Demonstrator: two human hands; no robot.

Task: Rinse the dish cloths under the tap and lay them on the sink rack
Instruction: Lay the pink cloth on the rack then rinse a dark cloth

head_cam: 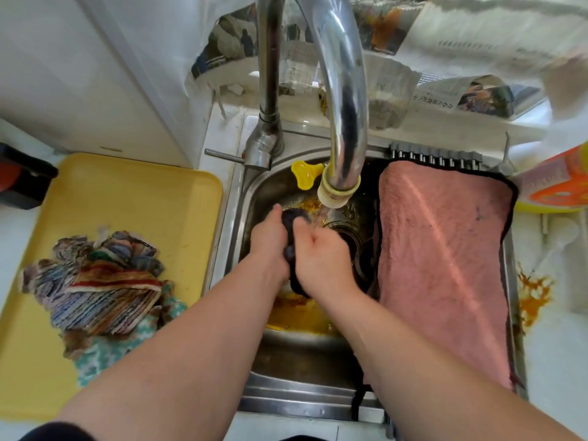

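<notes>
At frame centre, the left hand (270, 240) and right hand (321, 256) clench a dark dish cloth (291, 249) under the running tap (337, 192): the rinsing step. Next, seemingly, wringing, then spreading it beside the pink cloth (445, 268) at right.

The sink (251, 385) sits at centre, and the tap (343, 90) rises from its 11 o'clock corner with the spout over the basin. Under the spout, the left hand (270, 240) and right hand (321, 253) grip a wadded cloth (291, 218) between them. At 9 o'clock a tray (127, 192) holds a pile of cloths (105, 288). At 3 o'clock a towel (442, 265) lies on the sink rack (436, 152). Newspapers (477, 43) lie behind, at 1 o'clock.
</notes>
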